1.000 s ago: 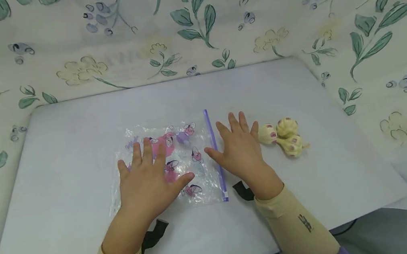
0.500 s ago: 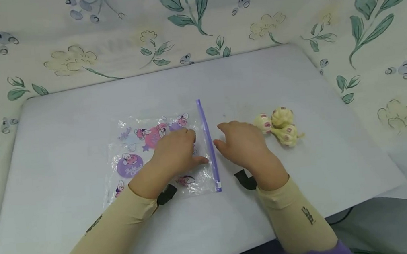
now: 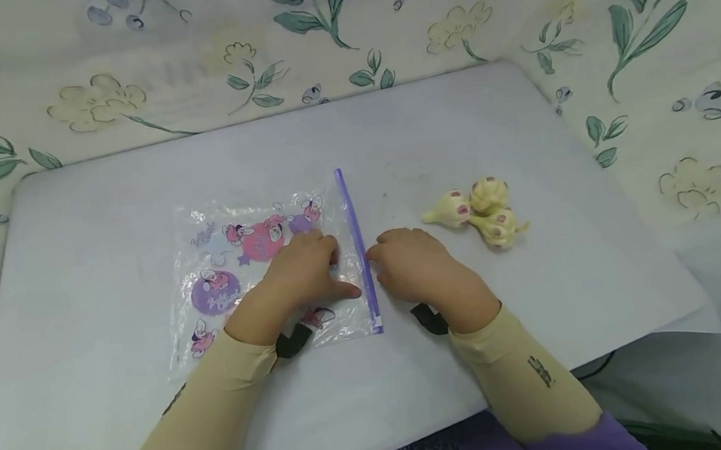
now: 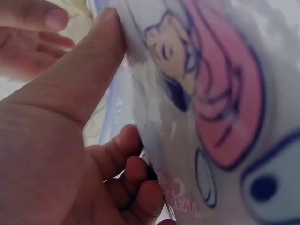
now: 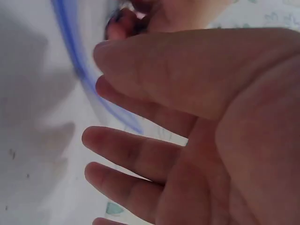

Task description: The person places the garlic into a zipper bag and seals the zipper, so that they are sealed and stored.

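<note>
A clear zip bag (image 3: 211, 249) with pink and purple cartoon prints lies flat, its purple zip strip (image 3: 356, 254) along the right side. My left hand (image 3: 300, 273) is over the bag's right half; in the left wrist view its thumb (image 4: 89, 65) and bent fingertips (image 4: 136, 168) touch the plastic, spread apart. Just right of the strip is my right hand (image 3: 418, 266). The right wrist view shows its fingers (image 5: 136, 150) fairly straight, with nothing between them and the thumb. Three garlic bulbs (image 3: 494, 227) lie together to the right of that hand.
A white sheet covers the tabletop (image 3: 97, 226). Behind it and at the right hangs a cream cloth (image 3: 192, 61) with leaf and flower prints. Black straps are on both wrists. A dark cable (image 3: 598, 367) shows below the table's right front edge.
Both hands went from flat, spread fingers to fingers bent downward. The left hand moved right across the bag toward the zip strip. The bag and garlic bulbs shifted slightly in view as the head moved.
</note>
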### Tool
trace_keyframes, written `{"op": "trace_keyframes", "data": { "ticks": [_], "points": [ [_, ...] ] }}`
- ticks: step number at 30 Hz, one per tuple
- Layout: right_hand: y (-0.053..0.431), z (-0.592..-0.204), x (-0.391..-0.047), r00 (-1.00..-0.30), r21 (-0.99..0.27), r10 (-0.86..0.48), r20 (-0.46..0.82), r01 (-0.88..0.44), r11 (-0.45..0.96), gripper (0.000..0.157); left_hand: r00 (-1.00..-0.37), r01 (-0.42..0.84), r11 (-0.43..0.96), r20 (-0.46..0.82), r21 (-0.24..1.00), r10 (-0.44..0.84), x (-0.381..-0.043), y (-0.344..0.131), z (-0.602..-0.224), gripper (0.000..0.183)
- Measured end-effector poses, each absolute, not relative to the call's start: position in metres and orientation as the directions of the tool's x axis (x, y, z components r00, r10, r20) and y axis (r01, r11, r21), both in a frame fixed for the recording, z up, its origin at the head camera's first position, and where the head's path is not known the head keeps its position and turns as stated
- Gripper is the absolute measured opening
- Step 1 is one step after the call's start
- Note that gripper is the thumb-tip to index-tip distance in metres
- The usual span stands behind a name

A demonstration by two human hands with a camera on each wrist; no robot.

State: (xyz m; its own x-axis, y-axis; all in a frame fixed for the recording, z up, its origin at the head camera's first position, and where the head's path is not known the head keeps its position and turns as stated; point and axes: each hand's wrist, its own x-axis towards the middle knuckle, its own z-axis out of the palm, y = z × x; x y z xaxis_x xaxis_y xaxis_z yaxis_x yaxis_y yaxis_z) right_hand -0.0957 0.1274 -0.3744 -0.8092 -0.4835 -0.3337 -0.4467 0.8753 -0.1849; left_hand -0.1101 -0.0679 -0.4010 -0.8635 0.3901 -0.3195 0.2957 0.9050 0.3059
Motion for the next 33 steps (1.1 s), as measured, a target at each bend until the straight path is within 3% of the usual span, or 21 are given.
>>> {"op": "trace_keyframes", "data": {
  "ticks": [16,25,33],
  "points": [
    [0.123,-0.378,-0.1,-0.79,-0.175,-0.441,-0.426,-0.406,0.897,0.044,-0.863,0.339,0.871,-0.25,0.355,0.438,-0.106,-0.078,-0.405,0.036],
    [0.124,-0.387,-0.094,-0.797,-0.178,-0.442,-0.412,-0.406,0.897,0.046,-0.869,0.381,0.837,-0.158,0.392,0.47,-0.099,-0.079,-0.41,0.025],
    [0.121,-0.387,-0.096,-0.812,-0.159,-0.429,-0.395,-0.399,0.903,0.042,-0.887,0.341,0.834,-0.144,0.434,0.438,-0.098,-0.088,-0.397,0.02]
  ]
}}
